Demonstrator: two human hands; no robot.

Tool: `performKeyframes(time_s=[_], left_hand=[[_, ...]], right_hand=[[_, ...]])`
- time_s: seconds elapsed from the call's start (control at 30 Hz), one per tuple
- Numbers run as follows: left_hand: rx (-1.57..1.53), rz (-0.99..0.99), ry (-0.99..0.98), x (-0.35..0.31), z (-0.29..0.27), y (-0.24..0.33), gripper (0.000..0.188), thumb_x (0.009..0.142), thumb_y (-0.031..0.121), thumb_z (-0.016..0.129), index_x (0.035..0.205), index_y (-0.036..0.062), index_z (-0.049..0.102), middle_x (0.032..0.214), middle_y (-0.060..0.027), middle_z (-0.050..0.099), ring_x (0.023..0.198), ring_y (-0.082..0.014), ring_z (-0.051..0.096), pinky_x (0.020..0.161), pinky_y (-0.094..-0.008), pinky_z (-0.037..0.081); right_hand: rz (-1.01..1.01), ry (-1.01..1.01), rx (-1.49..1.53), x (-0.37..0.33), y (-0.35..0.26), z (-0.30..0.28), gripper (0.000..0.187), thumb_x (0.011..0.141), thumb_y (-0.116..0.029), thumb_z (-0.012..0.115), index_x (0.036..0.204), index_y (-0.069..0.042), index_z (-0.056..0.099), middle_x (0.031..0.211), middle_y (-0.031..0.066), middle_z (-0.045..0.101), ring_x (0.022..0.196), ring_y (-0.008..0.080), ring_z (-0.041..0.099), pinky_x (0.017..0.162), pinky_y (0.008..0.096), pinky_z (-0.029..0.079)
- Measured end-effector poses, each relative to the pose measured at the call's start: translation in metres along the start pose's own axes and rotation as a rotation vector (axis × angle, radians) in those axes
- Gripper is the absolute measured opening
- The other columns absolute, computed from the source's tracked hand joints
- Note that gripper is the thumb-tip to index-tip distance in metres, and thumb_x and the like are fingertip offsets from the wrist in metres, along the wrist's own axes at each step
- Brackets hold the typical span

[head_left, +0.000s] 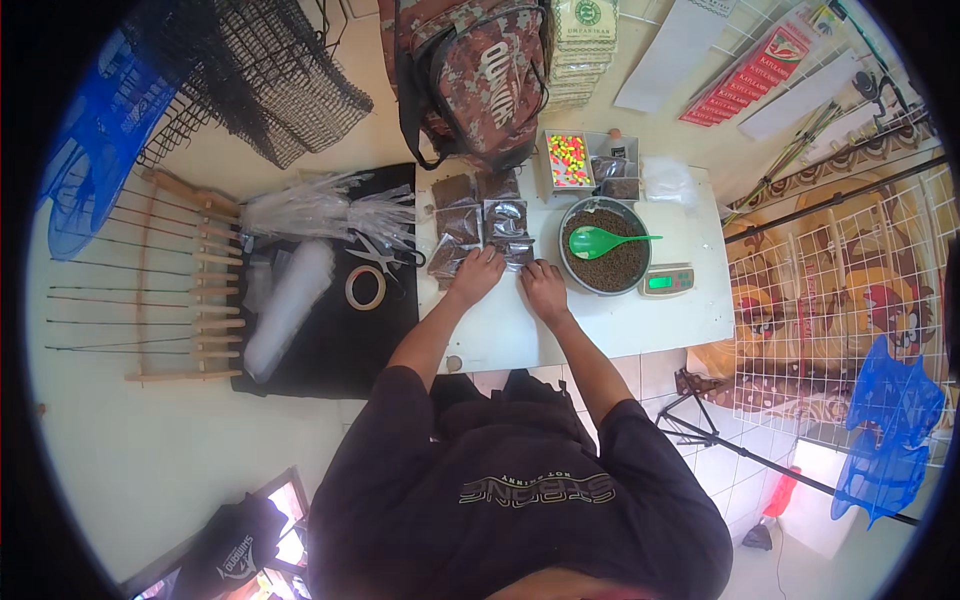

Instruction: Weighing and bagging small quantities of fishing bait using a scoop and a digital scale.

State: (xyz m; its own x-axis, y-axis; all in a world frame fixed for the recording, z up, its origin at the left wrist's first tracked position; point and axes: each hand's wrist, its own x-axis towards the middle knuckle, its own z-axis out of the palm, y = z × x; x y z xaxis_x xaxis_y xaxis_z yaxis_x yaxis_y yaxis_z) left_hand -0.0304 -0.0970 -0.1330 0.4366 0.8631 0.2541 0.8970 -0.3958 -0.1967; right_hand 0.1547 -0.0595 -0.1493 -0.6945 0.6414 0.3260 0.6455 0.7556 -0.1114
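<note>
Your left hand (480, 274) rested on the nearest dark packets (458, 222); your right hand (544, 287) sat just beside. Couldn't tell if either gripped. Packets lay in two columns on the bench (640, 335), likely for order. Pellet bowl (604, 292), green spoon (592, 241) and scale (668, 281) stood right, presumably for easy reach.

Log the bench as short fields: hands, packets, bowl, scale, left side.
Left hand: over the packets' near edge
Right hand: beside packets, contact unclear
Packets: clear, dark-filled, two columns
Bowl: brown pellets, green scoop on top
Scale: right of bowl, display lit green
Left side: scissors, tape roll on black mat
</note>
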Motion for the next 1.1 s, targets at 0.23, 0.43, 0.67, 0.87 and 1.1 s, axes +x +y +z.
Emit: performKeyframes(time_s=[0.23, 0.43, 0.67, 0.87, 1.1], left_hand=[[0.028, -0.003, -0.009, -0.002, -0.001, 0.001, 0.014, 0.076, 0.013, 0.053, 0.084, 0.0068, 0.062, 0.091, -0.0029, 0.057, 0.098, -0.0187, 0.05, 0.078, -0.0312, 0.041], [0.104, 0.029, -0.075, 0.0, -0.001, 0.004, 0.016, 0.077, 0.013, 0.053, 0.087, 0.0062, 0.064, 0.092, -0.0027, 0.057, 0.098, -0.0184, 0.05, 0.078, -0.0312, 0.04], [0.112, -0.018, -0.007, -0.005, 0.006, 0.004, 0.019, 0.076, 0.014, 0.053, 0.089, 0.0037, 0.062, 0.092, -0.0048, 0.055, 0.094, -0.0182, 0.049, 0.075, -0.0285, 0.042], [-0.075, -0.129, -0.075, -0.004, -0.015, 0.004, 0.02, 0.084, 0.016, 0.05, 0.093, 0.0014, 0.058, 0.094, -0.0088, 0.052, 0.094, -0.0231, 0.048, 0.083, -0.0329, 0.042], [-0.232, -0.196, -0.01, -0.008, -0.033, 0.005, 0.019, 0.085, 0.017, 0.051, 0.092, 0.0008, 0.057, 0.091, -0.0094, 0.051, 0.093, -0.0251, 0.047, 0.084, -0.0348, 0.042]], right_hand=[[-0.019, 0.06, 0.011, 0.002, -0.001, 0.005, 0.011, 0.078, -0.013, 0.057, 0.085, -0.006, 0.063, 0.093, 0.0035, 0.058, 0.091, 0.0206, 0.054, 0.073, 0.0348, 0.046], [0.003, -0.027, 0.072, 0.0, -0.001, 0.002, 0.018, 0.075, -0.01, 0.054, 0.09, -0.003, 0.063, 0.096, 0.0045, 0.059, 0.097, 0.0204, 0.054, 0.077, 0.0344, 0.047], [0.07, 0.031, 0.217, -0.005, -0.008, -0.009, 0.02, 0.077, -0.015, 0.062, 0.095, -0.006, 0.061, 0.097, 0.0065, 0.059, 0.096, 0.0245, 0.054, 0.082, 0.0366, 0.045], [0.028, 0.108, 0.22, -0.003, -0.014, -0.024, 0.032, 0.077, -0.017, 0.063, 0.106, -0.006, 0.057, 0.103, 0.0083, 0.057, 0.1, 0.0265, 0.051, 0.085, 0.0387, 0.041], [0.108, 0.214, 0.323, 0.008, -0.015, -0.036, 0.013, 0.073, -0.009, 0.065, 0.086, -0.008, 0.064, 0.087, 0.0044, 0.061, 0.09, 0.024, 0.054, 0.078, 0.0378, 0.04]])
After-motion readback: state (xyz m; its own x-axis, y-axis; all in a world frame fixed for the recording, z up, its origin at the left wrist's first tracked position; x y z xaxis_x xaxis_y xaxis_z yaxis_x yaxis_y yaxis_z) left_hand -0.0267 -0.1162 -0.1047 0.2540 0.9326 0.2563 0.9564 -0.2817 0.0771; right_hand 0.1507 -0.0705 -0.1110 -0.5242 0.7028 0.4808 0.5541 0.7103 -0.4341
